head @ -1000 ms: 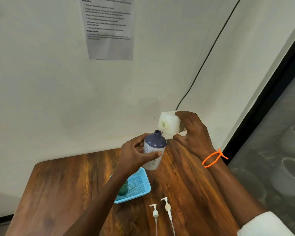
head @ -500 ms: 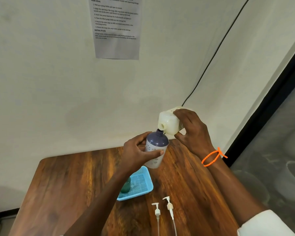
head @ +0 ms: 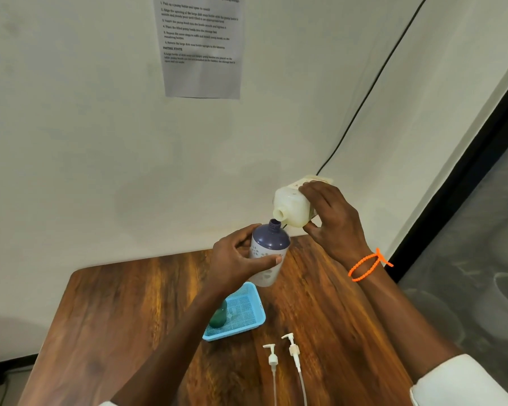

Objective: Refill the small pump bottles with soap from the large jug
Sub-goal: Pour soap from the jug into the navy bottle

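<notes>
My left hand [head: 237, 260] grips a small bottle [head: 269, 253] with a purple top and white flowered body, held in the air above the table, its open neck pointing up and right. My right hand [head: 333, 221] holds the large white jug [head: 292, 205] tipped over, spout down-left, right above the small bottle's neck. No stream of soap is clearly visible. Two white pump heads [head: 272, 357] [head: 294, 348] with long tubes lie on the wooden table [head: 123, 312] near the front. A small green bottle [head: 219, 316] stands in the blue basket [head: 247, 320], partly hidden by my left forearm.
The table stands against a white wall with a printed instruction sheet [head: 201, 45] and a black cable [head: 364, 98]. A dark-framed glass panel [head: 481, 244] runs along the right side, close to the table's right edge.
The jug has tipped further and its spout now sits just above the small bottle's neck. Both hands stay close together in the air; the camera view has shifted a little.
</notes>
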